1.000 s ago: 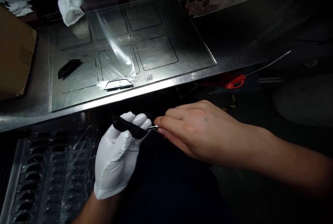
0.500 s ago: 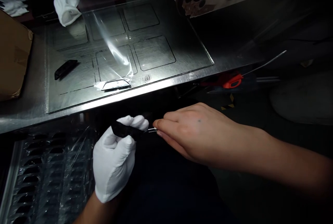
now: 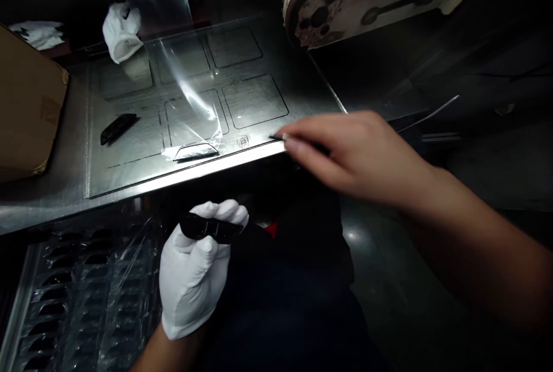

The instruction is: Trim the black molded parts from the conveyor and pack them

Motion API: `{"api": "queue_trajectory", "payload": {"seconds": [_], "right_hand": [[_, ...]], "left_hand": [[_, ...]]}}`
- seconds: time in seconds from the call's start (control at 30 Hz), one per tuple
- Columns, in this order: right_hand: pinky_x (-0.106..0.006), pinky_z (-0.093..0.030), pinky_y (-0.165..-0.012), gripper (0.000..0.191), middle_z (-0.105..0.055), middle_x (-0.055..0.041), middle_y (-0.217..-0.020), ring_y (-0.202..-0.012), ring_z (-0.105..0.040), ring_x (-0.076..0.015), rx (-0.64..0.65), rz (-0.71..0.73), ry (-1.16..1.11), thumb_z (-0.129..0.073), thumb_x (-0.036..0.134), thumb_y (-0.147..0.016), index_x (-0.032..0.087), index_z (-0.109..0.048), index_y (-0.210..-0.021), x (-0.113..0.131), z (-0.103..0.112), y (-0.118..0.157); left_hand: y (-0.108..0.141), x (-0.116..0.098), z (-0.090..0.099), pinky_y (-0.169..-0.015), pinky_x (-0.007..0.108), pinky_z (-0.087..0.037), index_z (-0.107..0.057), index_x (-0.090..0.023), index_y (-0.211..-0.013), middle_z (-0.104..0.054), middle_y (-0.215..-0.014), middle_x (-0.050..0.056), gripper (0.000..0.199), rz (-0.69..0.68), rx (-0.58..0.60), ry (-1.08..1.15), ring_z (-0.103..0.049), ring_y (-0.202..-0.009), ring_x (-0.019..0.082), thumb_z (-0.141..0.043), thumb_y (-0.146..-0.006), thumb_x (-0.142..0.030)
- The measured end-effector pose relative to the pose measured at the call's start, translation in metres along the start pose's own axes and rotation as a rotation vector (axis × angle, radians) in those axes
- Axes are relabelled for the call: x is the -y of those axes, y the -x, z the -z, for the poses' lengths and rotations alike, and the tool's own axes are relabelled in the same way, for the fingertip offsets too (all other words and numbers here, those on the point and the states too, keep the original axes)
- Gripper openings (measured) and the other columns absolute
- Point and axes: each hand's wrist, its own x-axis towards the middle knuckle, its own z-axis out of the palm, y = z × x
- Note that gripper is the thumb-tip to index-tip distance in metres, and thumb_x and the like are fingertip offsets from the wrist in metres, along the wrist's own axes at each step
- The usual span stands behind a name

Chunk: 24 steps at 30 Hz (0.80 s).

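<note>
My left hand (image 3: 192, 280), in a white glove, pinches a glossy black plastic part (image 3: 211, 229) between thumb and fingers, below the bench edge. My right hand (image 3: 341, 150) is bare, with thumb and forefinger pressed together at the bench's front edge. From its fingertips pokes a small dark pointed piece (image 3: 276, 137), too small and blurred to name. A second black plastic part (image 3: 118, 128) lies on the bench at the left. Near the front edge, a clear plastic film (image 3: 190, 150) with a dark curved outline rests on the metal.
The metal bench (image 3: 254, 104) carries drawn rectangles. A cardboard box (image 3: 32, 107) stands left; a white glove (image 3: 121, 32) hangs behind. Below left is a clear plastic tray (image 3: 86, 297) of dark parts. A worn machine arm (image 3: 341, 9) juts in at upper right.
My right hand has moved up and away from the black part to the bench edge. The left hand still holds the part, having shifted little. The red-handled tool behind is now hidden.
</note>
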Motion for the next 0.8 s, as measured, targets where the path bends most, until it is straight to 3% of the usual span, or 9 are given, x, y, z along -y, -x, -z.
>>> {"api": "queue_trajectory", "payload": {"seconds": [0.13,0.23,0.33,0.4,0.47,0.53,0.63,0.73,0.8], "right_hand": [[-0.05,-0.052,-0.093,0.041,-0.073,-0.0153,-0.122,-0.113,-0.066,-0.0344,-0.119,-0.134,0.167,-0.046,0.036,-0.103,0.021,-0.071,-0.132,-0.063,-0.014,-0.044],[-0.053,-0.05,-0.1,0.044,-0.068,-0.0181,-0.127,-0.118,-0.061,-0.0349,-0.21,-0.124,0.142,-0.045,0.034,-0.103,0.017,-0.07,-0.135,-0.077,-0.03,-0.047],[-0.053,-0.046,-0.11,0.041,-0.066,-0.0168,-0.132,-0.125,-0.058,-0.0318,-0.432,-0.087,-0.039,-0.052,0.03,-0.1,0.019,-0.066,-0.137,-0.057,-0.053,-0.004],[-0.053,-0.046,-0.111,0.033,-0.07,-0.0138,-0.124,-0.121,-0.061,-0.0299,-0.471,-0.17,-0.256,-0.058,0.03,-0.097,0.024,-0.07,-0.126,-0.045,-0.075,0.039],[-0.046,-0.051,-0.105,0.023,-0.074,-0.0099,-0.113,-0.11,-0.066,-0.0257,-0.249,-0.432,-0.588,-0.062,0.036,-0.095,0.026,-0.075,-0.111,-0.05,-0.103,0.08],[-0.041,-0.059,-0.084,0.032,-0.075,-0.0117,-0.096,-0.088,-0.07,-0.0234,-0.253,-0.645,-0.612,-0.054,0.043,-0.098,0.018,-0.072,-0.108,-0.075,-0.128,0.109],[-0.035,-0.059,-0.071,0.047,-0.075,-0.0155,-0.101,-0.085,-0.07,-0.0213,-0.446,-0.858,-0.603,-0.054,0.047,-0.096,0.01,-0.06,-0.126,-0.128,-0.145,0.124],[-0.038,-0.06,-0.088,0.055,-0.072,-0.0158,-0.122,-0.107,-0.07,-0.0226,-0.653,-0.924,-0.645,-0.064,0.05,-0.09,0.014,-0.058,-0.131,-0.163,-0.139,0.113],[-0.039,-0.059,-0.093,0.053,-0.073,-0.0124,-0.119,-0.111,-0.069,-0.024,-0.778,-0.92,-0.685,-0.066,0.056,-0.088,0.016,-0.064,-0.123,-0.166,-0.127,0.101]], "left_hand": [[-0.001,-0.005,0.0,-0.104,0.036,-0.061,-0.074,-0.029,-0.115,-0.073,-0.11,0.0,0.021,0.086,0.039,0.15,-0.073,-0.107,0.018,-0.075,-0.094,-0.03],[-0.001,-0.006,-0.002,-0.102,0.033,-0.061,-0.073,-0.032,-0.114,-0.07,-0.107,-0.002,0.021,0.095,0.045,0.197,-0.072,-0.103,0.015,-0.077,-0.093,-0.031],[-0.002,-0.003,-0.001,-0.103,0.035,-0.061,-0.074,-0.031,-0.115,-0.073,-0.108,0.0,0.022,0.083,0.049,0.161,-0.073,-0.103,0.017,-0.075,-0.094,-0.031],[-0.003,0.0,0.004,-0.102,0.037,-0.062,-0.075,-0.027,-0.117,-0.075,-0.108,0.003,0.022,0.088,0.01,0.103,-0.075,-0.101,0.019,-0.073,-0.095,-0.03],[-0.002,0.004,0.012,-0.1,0.04,-0.063,-0.075,-0.025,-0.117,-0.076,-0.106,0.005,0.023,0.133,-0.069,0.043,-0.076,-0.098,0.022,-0.071,-0.095,-0.029],[0.0,0.009,0.023,-0.099,0.043,-0.064,-0.075,-0.025,-0.117,-0.077,-0.104,0.005,0.024,0.232,-0.15,0.007,-0.076,-0.099,0.025,-0.072,-0.093,-0.027],[-0.001,0.021,0.037,-0.097,0.042,-0.064,-0.074,-0.027,-0.12,-0.078,-0.11,0.007,0.035,0.42,-0.226,-0.033,-0.076,-0.105,0.03,-0.08,-0.086,-0.029],[-0.006,0.034,0.04,-0.101,0.037,-0.062,-0.069,-0.026,-0.13,-0.074,-0.127,0.011,0.05,0.529,-0.224,-0.114,-0.072,-0.115,0.033,-0.085,-0.082,-0.03],[-0.012,0.045,0.037,-0.104,0.037,-0.06,-0.066,-0.022,-0.135,-0.071,-0.132,0.013,0.057,0.534,-0.196,-0.138,-0.071,-0.119,0.032,-0.086,-0.082,-0.031]]}}
